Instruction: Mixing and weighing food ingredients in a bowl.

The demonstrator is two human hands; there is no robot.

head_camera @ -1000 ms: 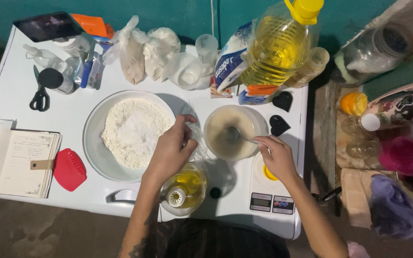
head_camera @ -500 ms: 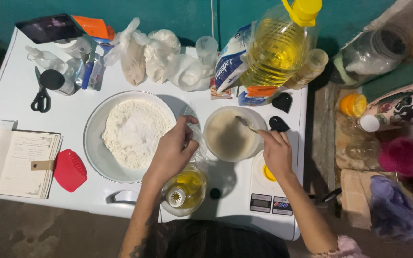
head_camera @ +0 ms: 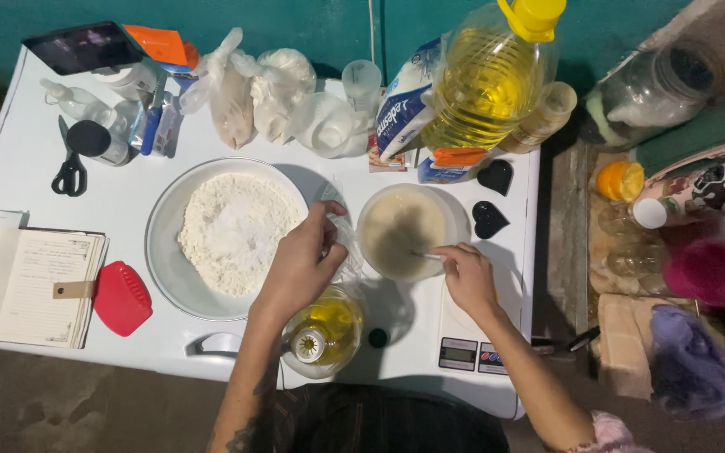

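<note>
Bowl of beige batter [head_camera: 404, 231]: standing on the white table [head_camera: 27, 159], right of centre.
Near edge: small oil bottle [head_camera: 322, 329], kitchen scale [head_camera: 472, 352]. Right hand [head_camera: 467, 273] pinches a stirring utensil [head_camera: 426, 254] dipped in the batter. Left hand [head_camera: 299, 264], fingers closed, grips clear plastic [head_camera: 347, 247] touching the bowl. Left: flour bowl [head_camera: 228, 235]. Behind: large oil jug [head_camera: 488, 80].
</note>
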